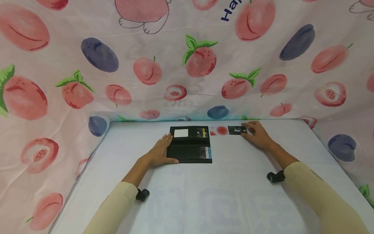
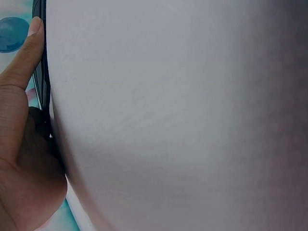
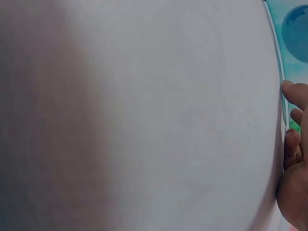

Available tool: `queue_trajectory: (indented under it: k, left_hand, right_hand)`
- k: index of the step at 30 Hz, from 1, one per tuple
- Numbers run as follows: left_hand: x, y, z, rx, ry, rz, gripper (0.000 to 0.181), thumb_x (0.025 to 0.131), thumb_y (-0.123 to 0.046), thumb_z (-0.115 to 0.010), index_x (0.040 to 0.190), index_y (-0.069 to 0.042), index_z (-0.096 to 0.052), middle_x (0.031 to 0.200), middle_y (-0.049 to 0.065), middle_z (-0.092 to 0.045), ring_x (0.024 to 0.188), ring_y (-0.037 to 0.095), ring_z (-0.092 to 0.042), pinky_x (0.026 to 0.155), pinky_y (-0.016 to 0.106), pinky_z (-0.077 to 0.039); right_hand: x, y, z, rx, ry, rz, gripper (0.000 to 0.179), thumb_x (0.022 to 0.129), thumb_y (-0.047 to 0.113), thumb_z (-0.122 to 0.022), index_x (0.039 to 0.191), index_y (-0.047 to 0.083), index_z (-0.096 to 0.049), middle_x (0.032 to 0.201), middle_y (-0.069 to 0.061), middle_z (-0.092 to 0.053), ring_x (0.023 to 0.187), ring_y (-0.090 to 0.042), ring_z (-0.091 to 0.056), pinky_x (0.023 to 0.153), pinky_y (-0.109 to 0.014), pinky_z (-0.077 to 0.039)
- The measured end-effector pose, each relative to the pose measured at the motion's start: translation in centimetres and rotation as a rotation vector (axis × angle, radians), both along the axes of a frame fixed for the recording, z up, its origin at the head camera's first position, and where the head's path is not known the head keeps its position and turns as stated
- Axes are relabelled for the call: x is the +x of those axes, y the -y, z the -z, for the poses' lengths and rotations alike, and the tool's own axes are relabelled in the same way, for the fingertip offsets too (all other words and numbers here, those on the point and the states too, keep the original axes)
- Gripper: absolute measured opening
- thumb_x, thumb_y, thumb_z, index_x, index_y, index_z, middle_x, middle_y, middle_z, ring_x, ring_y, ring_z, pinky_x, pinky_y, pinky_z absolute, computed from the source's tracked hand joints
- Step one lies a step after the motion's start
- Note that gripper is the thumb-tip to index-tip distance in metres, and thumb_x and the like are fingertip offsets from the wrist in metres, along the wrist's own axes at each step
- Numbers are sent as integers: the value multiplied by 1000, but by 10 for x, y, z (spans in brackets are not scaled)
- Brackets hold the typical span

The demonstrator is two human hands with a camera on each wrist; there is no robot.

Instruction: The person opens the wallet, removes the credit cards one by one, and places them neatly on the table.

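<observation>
A black wallet (image 1: 188, 141) lies unfolded on the white table, with cards in its slots and a white panel in its upper half. My left hand (image 1: 159, 151) rests at the wallet's left side, fingers along that edge and thumb stretched at the lower corner. In the left wrist view the thumb (image 2: 30, 53) lies against the dark wallet edge. To the wallet's right is a white card with red fruit (image 1: 219, 130). Beside that lies a black VIP card (image 1: 235, 130), its right end between the thumb and fingers of my right hand (image 1: 258, 134). The right wrist view hides the card.
The white tabletop (image 1: 193, 195) stretches in front of the wallet. A fruit-print cloth (image 1: 175, 65) hangs behind the table and along both sides. Black wrist cameras sit at both sleeves, just above the table.
</observation>
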State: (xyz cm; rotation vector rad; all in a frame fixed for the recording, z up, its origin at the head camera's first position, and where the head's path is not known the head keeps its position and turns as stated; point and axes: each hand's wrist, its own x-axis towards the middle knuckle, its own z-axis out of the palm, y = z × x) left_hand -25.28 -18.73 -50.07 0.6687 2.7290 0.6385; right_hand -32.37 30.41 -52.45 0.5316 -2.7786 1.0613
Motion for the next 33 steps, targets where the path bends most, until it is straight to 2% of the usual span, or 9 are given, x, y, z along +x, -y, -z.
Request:
queue_trajectory:
  k: [7, 16, 22, 29, 33]
  left_hand:
    - [0, -2, 0, -4, 3, 13, 123, 87, -58, -82, 168, 0, -8, 176, 16, -2, 161, 33, 4, 128, 50, -2]
    - [-1, -3, -4, 1, -1, 4, 124, 86, -57, -83, 168, -1, -8, 176, 15, -1, 161, 32, 4, 128, 49, -1]
    - [-2, -2, -2, -9, 2, -1, 124, 86, -58, -82, 168, -1, -8, 176, 15, -1, 161, 32, 4, 128, 49, -2]
    - [-2, 0, 1, -14, 2, -4, 124, 86, -58, -83, 168, -1, -8, 176, 15, -2, 161, 32, 4, 128, 49, -2]
    - [-2, 1, 2, -14, 5, 2, 124, 87, -58, -82, 168, -1, -8, 176, 15, -1, 161, 32, 4, 128, 49, -1]
  right_hand:
    - [3, -2, 1, -8, 15, 23, 61, 97, 19, -79, 147, -5, -55, 137, -32, -45, 117, -47, -53, 103, -63, -45]
    - [5, 6, -7, -31, -64, 16, 60, 95, 16, -81, 145, -5, -57, 138, -34, -47, 113, -48, -54, 96, -63, -47]
    - [7, 12, -9, -42, -91, 14, 58, 92, 10, -82, 142, -7, -59, 134, -33, -51, 111, -44, -51, 92, -58, -45]
    - [13, 20, -9, -55, -73, 7, 60, 90, 15, -84, 141, -6, -60, 138, -31, -52, 121, -45, -47, 97, -61, -42]
    - [16, 25, -10, -71, -70, -5, 62, 88, 16, -87, 140, -7, -61, 135, -30, -55, 121, -45, -48, 98, -60, -40]
